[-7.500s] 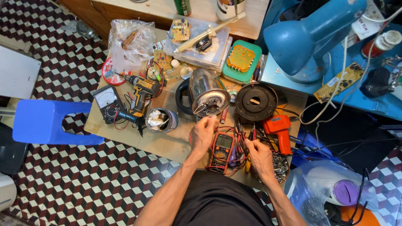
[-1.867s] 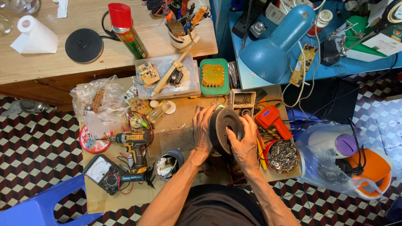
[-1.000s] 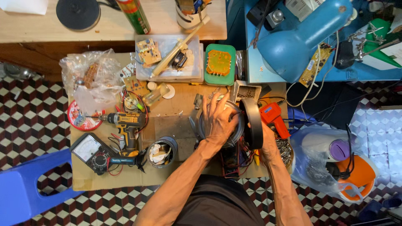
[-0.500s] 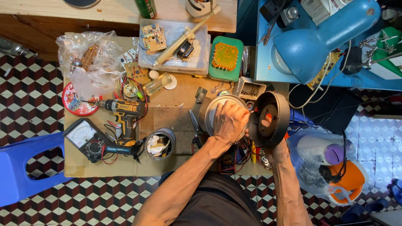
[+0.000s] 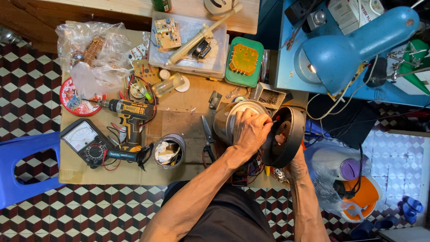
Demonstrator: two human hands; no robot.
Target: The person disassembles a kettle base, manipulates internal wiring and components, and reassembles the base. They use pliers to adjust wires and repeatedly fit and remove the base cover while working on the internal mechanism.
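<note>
Left hand (image 5: pixel 251 132) clamps the metal motor (image 5: pixel 233 120) on the surface (image 5: pixel 188 101) to steady it — right hand (image 5: pixel 283 139) grips the black housing (image 5: pixel 286 134) from inside, tilted beside it.

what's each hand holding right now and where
Left hand presses on top of the round metal housing; right hand, mostly hidden, holds the black round base from inside.

Black round cover (image 5: pixel 283 136) now tilted off metal housing (image 5: pixel 233 117).
</note>
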